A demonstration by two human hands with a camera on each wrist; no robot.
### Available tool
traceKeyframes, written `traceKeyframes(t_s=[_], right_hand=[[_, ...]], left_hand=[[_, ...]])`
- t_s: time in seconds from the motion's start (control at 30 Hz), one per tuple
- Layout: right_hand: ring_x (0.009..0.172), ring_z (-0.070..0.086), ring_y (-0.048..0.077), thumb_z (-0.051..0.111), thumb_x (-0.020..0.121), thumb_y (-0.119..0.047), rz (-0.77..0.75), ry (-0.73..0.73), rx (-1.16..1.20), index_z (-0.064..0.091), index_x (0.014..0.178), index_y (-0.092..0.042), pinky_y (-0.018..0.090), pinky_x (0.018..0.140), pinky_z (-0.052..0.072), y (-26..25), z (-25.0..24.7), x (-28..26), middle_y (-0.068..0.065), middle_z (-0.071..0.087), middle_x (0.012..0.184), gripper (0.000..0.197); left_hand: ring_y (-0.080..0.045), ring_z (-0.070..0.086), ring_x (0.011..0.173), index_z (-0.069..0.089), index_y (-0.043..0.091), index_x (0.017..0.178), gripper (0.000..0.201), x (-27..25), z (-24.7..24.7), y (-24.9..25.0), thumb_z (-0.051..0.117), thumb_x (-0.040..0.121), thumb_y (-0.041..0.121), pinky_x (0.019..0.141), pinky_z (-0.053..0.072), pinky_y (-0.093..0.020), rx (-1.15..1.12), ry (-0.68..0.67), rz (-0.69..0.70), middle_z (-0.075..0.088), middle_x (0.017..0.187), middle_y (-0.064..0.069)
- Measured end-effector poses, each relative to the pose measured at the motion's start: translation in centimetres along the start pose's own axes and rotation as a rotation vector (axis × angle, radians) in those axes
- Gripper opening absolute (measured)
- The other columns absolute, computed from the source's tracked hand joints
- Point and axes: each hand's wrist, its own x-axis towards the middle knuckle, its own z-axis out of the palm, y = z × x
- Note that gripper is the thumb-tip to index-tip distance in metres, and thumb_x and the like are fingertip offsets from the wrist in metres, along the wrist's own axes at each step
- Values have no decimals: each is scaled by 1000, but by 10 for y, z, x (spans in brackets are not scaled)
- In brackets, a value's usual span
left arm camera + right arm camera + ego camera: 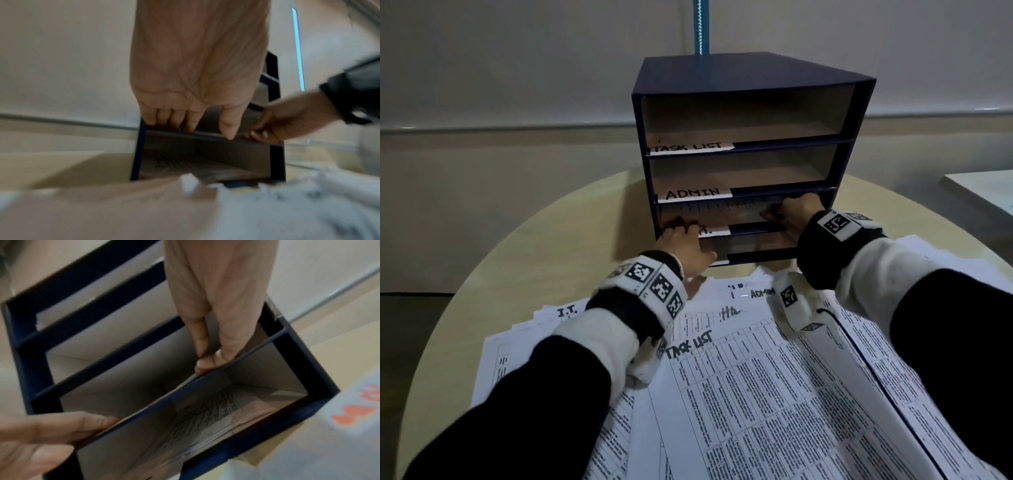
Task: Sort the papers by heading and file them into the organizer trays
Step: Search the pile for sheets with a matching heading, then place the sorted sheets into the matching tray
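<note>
Paper (pixel 726 214) – thin, limp, prone to buckle – pinched at each end by left hand (pixel 683 245) and right hand (pixel 796 214), entering organizer (pixel 859 144) third tray

- Organizer (pixel 746 73): dark navy blue outside, pale beige-grey inside its trays.
- Labels (pixel 691 148) on the tray fronts: white strips with black hand lettering.
- Papers (pixel 774 394): white, covered with black printed tables in a grid of fine lines; black handwritten headings on top.
- Table (pixel 544 240): light yellowish wood tone.
- Sleeves (pixel 955 329): black, with white fleecy cuffs.
- Wrist bands (pixel 654 284): black straps carrying white tags with black square-block marker patterns.
- Pole (pixel 700 25) behind the organizer: light blue with a silvery ridged strip.
- Wall (pixel 517 68): off-white above, beige below a grey rail.
- Paper (pixel 205 417) in the bottom tray: white with black print.
- Sheet (pixel 359 410) beside the organizer in the right wrist view: pale with blurred orange marks.
</note>
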Motion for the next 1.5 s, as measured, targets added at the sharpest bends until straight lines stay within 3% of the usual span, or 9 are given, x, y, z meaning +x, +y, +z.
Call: traceKeyframes(t_s=[0.17,0.37,0.63,0.77,0.87,1.0,1.17,1.27,1.5], right_hand=[[56,56,20,47,88,12,72,-80,40,40,69,-5,27,56,52,1,-15,-26,13,44,70,26],[58,55,17,51,86,10,-40,-310,-418,54,70,-8,21,50,45,12,-43,-83,7,58,61,24],[85,49,13,66,83,-11,-125,-538,-1166,62,115,-8,21,62,39,37,-58,-147,2,53,102,32],[96,43,15,76,74,-24,-174,-512,-1285,55,122,-15,25,79,37,50,-61,-158,6,49,122,52],[113,47,27,79,70,-23,-131,-450,-1217,35,138,-16,34,94,41,53,-64,-162,13,37,136,82],[118,48,36,79,69,-14,-73,-306,-987,9,146,-9,44,100,43,49,-69,-163,24,39,137,104],[72,52,17,68,82,-9,35,-183,-738,49,107,-4,22,55,39,47,-90,-154,12,59,95,32],[59,51,16,55,91,-5,101,-269,-522,54,74,-7,23,51,43,48,-99,-156,5,52,69,18],[61,46,17,43,95,3,99,-219,-327,58,113,2,23,55,41,48,-97,-152,10,51,78,23]], left_hand=[[-28,35,134,27,7,145,62,-23,-20,1,43,95,41,99,34,-26,-22,-68,-7,31,150,-14],[-10,54,66,54,6,114,37,-64,-21,0,50,94,36,55,39,-20,-185,-168,-23,61,102,-10],[-20,52,88,62,5,114,52,-103,9,-10,65,81,46,70,39,-25,156,-316,-65,59,102,-5],[-25,49,121,49,8,129,57,-109,25,-10,64,84,41,91,40,-27,282,-257,-46,51,133,-6],[-25,39,131,32,14,143,63,-109,31,-9,61,89,27,106,33,-32,159,-228,-15,38,147,-5],[-26,51,114,50,6,126,39,-106,27,-6,52,93,28,90,39,-28,53,-116,120,54,127,-9],[-15,50,67,62,8,81,16,-100,23,-3,62,88,23,56,35,-23,-389,82,81,58,76,-5],[-16,51,82,61,4,104,20,-97,21,1,64,85,8,68,39,-18,-931,284,-38,57,93,-8],[-23,58,83,60,9,77,18,-84,13,-2,54,93,15,76,46,-29,-1353,442,-208,63,88,-13]])
